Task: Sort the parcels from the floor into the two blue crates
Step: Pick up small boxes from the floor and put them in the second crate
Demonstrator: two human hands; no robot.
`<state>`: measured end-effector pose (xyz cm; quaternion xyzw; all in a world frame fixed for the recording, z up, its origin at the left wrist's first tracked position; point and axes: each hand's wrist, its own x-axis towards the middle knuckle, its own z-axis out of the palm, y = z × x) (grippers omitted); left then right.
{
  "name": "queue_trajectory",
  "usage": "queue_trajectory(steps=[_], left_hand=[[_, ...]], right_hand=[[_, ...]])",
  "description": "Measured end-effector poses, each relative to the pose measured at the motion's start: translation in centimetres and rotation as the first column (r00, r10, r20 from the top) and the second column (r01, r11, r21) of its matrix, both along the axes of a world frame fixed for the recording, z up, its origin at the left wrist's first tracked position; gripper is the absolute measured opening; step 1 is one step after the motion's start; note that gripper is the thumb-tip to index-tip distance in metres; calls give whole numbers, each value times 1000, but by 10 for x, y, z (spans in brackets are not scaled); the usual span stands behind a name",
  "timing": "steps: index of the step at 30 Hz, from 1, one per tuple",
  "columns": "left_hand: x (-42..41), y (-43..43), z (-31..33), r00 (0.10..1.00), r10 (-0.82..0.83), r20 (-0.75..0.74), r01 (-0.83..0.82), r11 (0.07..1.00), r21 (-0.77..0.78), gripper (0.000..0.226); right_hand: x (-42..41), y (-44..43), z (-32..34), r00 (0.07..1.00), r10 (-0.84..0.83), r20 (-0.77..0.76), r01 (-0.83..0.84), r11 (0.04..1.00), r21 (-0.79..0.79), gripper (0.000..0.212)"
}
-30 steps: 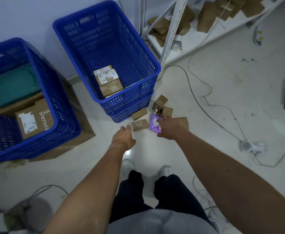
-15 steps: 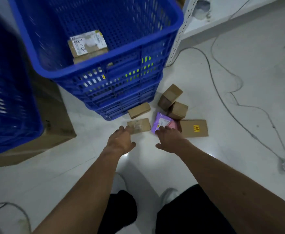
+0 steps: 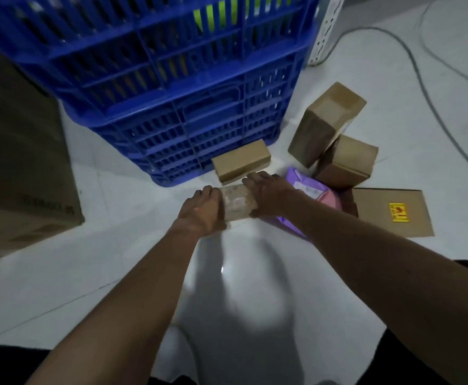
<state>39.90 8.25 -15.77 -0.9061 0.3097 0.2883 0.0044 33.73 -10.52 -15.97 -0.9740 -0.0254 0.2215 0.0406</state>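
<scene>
A small flat taped cardboard parcel (image 3: 237, 202) lies on the white floor just in front of the stacked blue crates (image 3: 171, 79). My left hand (image 3: 202, 208) grips its left end and my right hand (image 3: 271, 195) grips its right end, fingers over the top and thumb at the near edge. Behind it a brown parcel (image 3: 241, 161) rests against the crate's foot. To the right lie a purple mailer (image 3: 307, 187) and a pink mailer (image 3: 331, 198), partly under my right forearm. The second crate is out of view.
Right of the mailers a tall brown box (image 3: 324, 123) leans on a cube box (image 3: 346, 162), and a flat box with a yellow sticker (image 3: 388, 212) lies nearer. A large cardboard box (image 3: 19, 162) stands at the left. Cables (image 3: 432, 107) and a shelf post (image 3: 327, 29) are at the right.
I have bent lower, so the crates and parcels loom closer. My right hand moved left off the purple mailer onto the taped parcel, and my left hand closed on its other end.
</scene>
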Motion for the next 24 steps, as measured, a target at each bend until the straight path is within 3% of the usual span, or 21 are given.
queue_trajectory(steps=[3,8,12,16,24], left_hand=[[0,-2,-23,995,3,96,1,999,-48,79],[-3,-9,-32,984,20,177,-14,999,-39,75],[-10,-15,-37,992,112,61,-104,987,-123,96],[-12,-20,-38,986,160,43,-154,980,-128,92],[-10,-23,-16,986,164,-5,-164,985,-53,93]], right_hand=[[-2,6,-22,998,15,57,-14,999,-32,83],[-8,17,-32,989,-96,112,90,994,59,71],[-12,24,-38,988,-104,118,102,995,21,71],[-8,24,-45,990,-103,99,103,995,1,79],[-4,20,-16,997,-51,59,53,998,-32,74]])
